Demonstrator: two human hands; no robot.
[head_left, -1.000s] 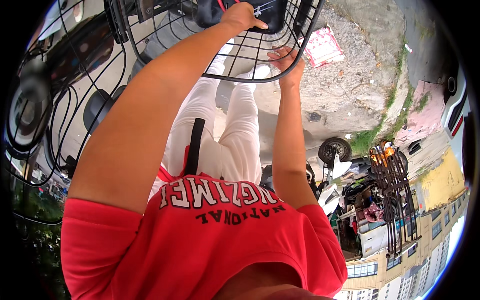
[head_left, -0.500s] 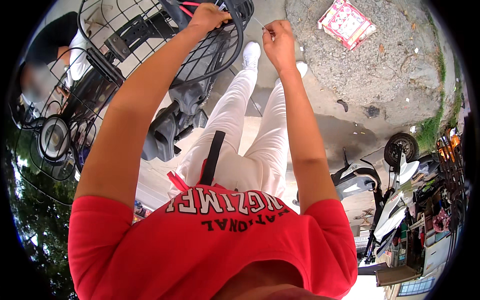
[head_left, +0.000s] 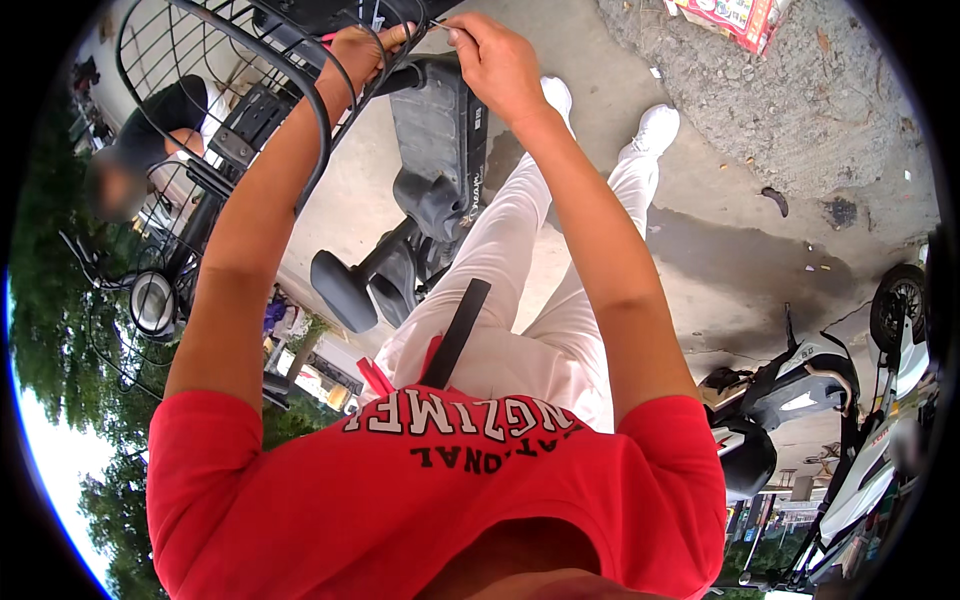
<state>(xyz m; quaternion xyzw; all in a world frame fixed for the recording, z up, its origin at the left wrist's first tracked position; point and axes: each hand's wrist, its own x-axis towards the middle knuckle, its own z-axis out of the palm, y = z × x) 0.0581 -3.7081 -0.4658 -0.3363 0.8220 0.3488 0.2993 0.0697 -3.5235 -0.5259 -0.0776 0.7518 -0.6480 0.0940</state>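
Observation:
A black wire basket (head_left: 318, 112) of an electric scooter is at the upper left. My left hand (head_left: 358, 58) reaches in among its wires, with thumb and fingers closed near the basket's edge. What they hold, if anything, is partly hidden by the wires. Just right of it, my right hand (head_left: 497, 68) pinches a thin strand (head_left: 437, 26) at the basket's outer edge. The two hands are close together. Below them are the scooter's grey-black body (head_left: 425, 125) and dark seat (head_left: 343, 290).
Another person (head_left: 165, 125) crouches beyond the basket at the left, near a round lamp (head_left: 152, 303). A red-and-white package (head_left: 738, 18) lies on rough concrete (head_left: 700, 80) at the upper right. Parked two-wheelers (head_left: 810, 390) stand at the lower right.
My right hand has moved left to the basket, bringing the thin strand to its edge. My left hand has shifted left and slightly down. The whole view has shifted, with the package nearer the top edge.

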